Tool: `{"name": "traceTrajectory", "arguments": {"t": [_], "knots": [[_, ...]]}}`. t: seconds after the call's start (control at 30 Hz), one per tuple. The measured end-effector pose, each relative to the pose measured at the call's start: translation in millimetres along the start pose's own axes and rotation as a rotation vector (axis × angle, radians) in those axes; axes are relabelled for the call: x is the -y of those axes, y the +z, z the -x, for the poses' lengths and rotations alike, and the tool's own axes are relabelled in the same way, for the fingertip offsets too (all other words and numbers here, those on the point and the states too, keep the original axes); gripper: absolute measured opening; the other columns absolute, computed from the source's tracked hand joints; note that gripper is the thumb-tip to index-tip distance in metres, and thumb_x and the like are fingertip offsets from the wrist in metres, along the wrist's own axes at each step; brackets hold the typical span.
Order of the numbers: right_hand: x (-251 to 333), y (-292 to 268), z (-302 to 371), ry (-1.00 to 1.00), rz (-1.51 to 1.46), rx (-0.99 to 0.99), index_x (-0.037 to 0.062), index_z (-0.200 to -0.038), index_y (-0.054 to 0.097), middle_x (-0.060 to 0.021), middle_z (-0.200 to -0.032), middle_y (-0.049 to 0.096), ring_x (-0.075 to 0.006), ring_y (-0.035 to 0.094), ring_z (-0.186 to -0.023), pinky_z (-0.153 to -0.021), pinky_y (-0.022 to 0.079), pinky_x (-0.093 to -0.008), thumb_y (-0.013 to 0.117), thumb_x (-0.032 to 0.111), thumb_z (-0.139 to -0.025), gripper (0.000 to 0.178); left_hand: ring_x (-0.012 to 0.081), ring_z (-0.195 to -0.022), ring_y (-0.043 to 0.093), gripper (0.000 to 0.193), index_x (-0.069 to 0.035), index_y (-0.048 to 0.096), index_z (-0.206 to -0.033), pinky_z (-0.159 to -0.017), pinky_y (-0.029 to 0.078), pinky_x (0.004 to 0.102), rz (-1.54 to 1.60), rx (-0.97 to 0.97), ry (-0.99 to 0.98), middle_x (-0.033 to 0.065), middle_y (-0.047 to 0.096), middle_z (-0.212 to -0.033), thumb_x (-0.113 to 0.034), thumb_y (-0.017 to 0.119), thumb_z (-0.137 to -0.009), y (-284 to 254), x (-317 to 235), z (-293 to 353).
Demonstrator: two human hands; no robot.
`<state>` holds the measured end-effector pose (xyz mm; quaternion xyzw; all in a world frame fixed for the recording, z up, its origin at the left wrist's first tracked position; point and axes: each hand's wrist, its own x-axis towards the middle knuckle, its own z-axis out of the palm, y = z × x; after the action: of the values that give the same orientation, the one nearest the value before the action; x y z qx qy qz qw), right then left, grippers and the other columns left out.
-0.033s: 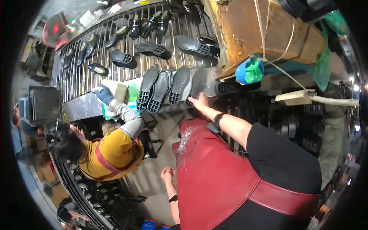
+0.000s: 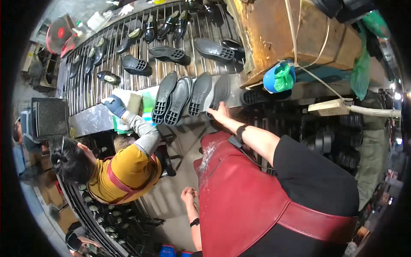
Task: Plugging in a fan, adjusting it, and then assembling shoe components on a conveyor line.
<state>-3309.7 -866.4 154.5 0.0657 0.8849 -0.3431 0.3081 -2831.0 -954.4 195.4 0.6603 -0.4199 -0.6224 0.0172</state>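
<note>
The left hand (image 2: 188, 195) is held low, just left of the apron (image 2: 244, 192), its fingers curled in. Farther off, the near end of the rightmost sole (image 2: 221, 88) is touched by the right hand (image 2: 220, 113); whether it is gripped cannot be told. That sole is laid across the ledge (image 2: 90, 122), with more soles (image 2: 200, 91) lined up to its left. Farther left, a co-worker's gloved hand (image 2: 114, 106) is held beside a pale block (image 2: 134, 103). Beyond, black shoes (image 2: 180, 26) are set on the rack (image 2: 84, 93).
</note>
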Motion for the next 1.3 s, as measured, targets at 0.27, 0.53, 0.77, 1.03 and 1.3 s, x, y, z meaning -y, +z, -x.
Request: {"name": "traceTrajectory", "arguments": {"t": [0.27, 0.53, 0.77, 1.03, 1.3], "knots": [[68, 34, 33, 0.308, 0.165, -0.312, 0.0058, -0.141, 0.032, -0.0244, -0.141, 0.036, -0.0431, 0.035, -0.136, -0.107, 0.037, -0.0595, 0.088, 0.031, -0.068, 0.096, 0.0182, -0.063, 0.065, 0.024, 0.002, 0.062, -0.111, -0.054, 0.051, 0.0290, 0.024, -0.058, -0.196, 0.0118, 0.068, -0.087, -0.009, 0.060, -0.090, -22, 44, 4], [31, 17, 22, 0.166, -0.624, -0.080, 0.0072, -0.129, 0.037, -0.0160, -0.107, 0.056, -0.0273, 0.063, -0.075, -0.043, 0.053, -0.0362, 0.081, 0.021, -0.066, 0.079, 0.0202, -0.065, 0.065, 0.028, 0.003, 0.059, -0.116, -0.058, 0.054, 0.0307, 0.134, -0.036, -0.162, 0.0141, 0.069, -0.090, -0.006, 0.056, -0.090, -33, 75, -15], [96, -84, 108, -0.005, -1.294, 0.794, 0.0061, -0.131, 0.050, -0.0212, -0.115, 0.063, -0.0413, 0.066, -0.090, -0.079, 0.055, -0.0550, 0.050, 0.020, -0.083, 0.050, 0.0240, -0.069, 0.067, 0.029, 0.005, 0.059, -0.115, -0.058, 0.056, 0.0338, 0.130, 0.007, -0.221, 0.0175, 0.069, -0.091, -0.003, 0.057, -0.088, -15, 67, -42], [247, -54, 102, 0.056, -1.457, 1.399, -0.0044, -0.134, 0.050, -0.0264, -0.124, 0.058, -0.0414, 0.060, -0.100, -0.083, 0.048, -0.0482, 0.056, 0.032, -0.068, 0.076, 0.0228, -0.069, 0.067, 0.028, 0.004, 0.061, -0.114, -0.055, 0.054, 0.0326, 0.148, 0.033, -0.196, 0.0167, 0.069, -0.091, -0.002, 0.057, -0.087, 19, 7, -59], [375, 33, -6, -0.039, -1.197, 1.429, 0.0022, -0.141, 0.044, -0.0242, -0.120, 0.061, -0.0361, 0.064, -0.098, -0.078, 0.053, -0.0485, 0.058, 0.027, -0.073, 0.074, 0.0202, -0.065, 0.066, 0.022, 0.000, 0.062, -0.112, -0.058, 0.055, 0.0331, 0.309, -0.207, -0.390, 0.0121, 0.069, -0.089, -0.008, 0.057, -0.091, 35, -28, -16]]}}
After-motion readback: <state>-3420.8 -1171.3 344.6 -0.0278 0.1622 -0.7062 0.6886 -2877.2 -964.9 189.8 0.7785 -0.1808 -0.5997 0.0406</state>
